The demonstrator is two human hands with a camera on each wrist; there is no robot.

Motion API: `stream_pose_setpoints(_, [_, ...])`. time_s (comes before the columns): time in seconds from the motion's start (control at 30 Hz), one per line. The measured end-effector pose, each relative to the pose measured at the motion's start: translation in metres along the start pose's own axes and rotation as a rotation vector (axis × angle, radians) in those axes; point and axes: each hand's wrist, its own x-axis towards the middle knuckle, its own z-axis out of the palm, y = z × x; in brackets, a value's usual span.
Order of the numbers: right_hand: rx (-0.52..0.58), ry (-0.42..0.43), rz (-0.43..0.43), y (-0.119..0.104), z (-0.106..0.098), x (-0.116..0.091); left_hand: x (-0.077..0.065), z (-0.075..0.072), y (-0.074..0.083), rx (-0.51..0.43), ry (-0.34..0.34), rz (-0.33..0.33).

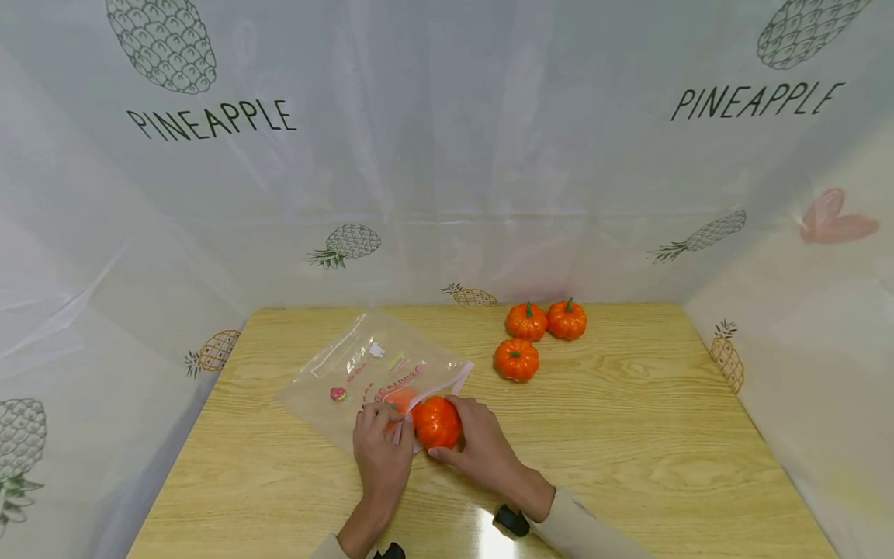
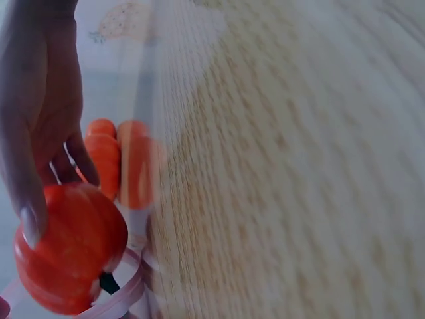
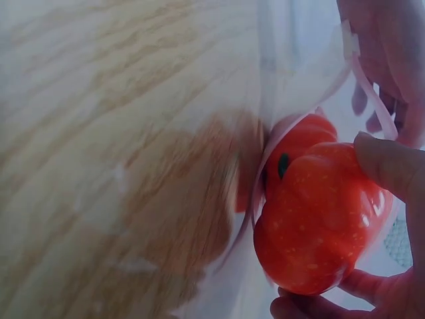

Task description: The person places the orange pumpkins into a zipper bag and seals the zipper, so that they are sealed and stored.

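A small orange toy pumpkin sits at the mouth of a clear zip bag with a pink edge and printed pictures. My right hand grips this pumpkin between thumb and fingers. The bag's pink rim is pinched by my left hand, just left of the pumpkin. Through the plastic, a second orange pumpkin shows inside the bag, partly covered. In the right wrist view the gripped pumpkin is within the open rim, touching or nearly touching the inner one.
Three more orange pumpkins stand in a group at the back right of centre: one in front, two behind. The wooden table meets a pineapple-print sheet along its back and sides.
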Motion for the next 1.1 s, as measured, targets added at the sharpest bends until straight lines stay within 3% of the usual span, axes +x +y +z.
stream_pose_setpoints(0.43, [-0.057, 0.003, 0.016, -0.010, 0.016, 0.016, 0.001, -0.001, 0.003, -0.023, 0.020, 0.043])
stream_pose_setpoints(0.77, [-0.152, 0.009, -0.046, -0.021, 0.023, 0.025, -0.001, -0.002, 0.004, -0.057, -0.039, 0.035])
stream_pose_setpoints(1.1, [-0.217, 0.044, -0.127, -0.025, 0.037, 0.032, -0.001, -0.001, 0.004, -0.024, -0.043, 0.095])
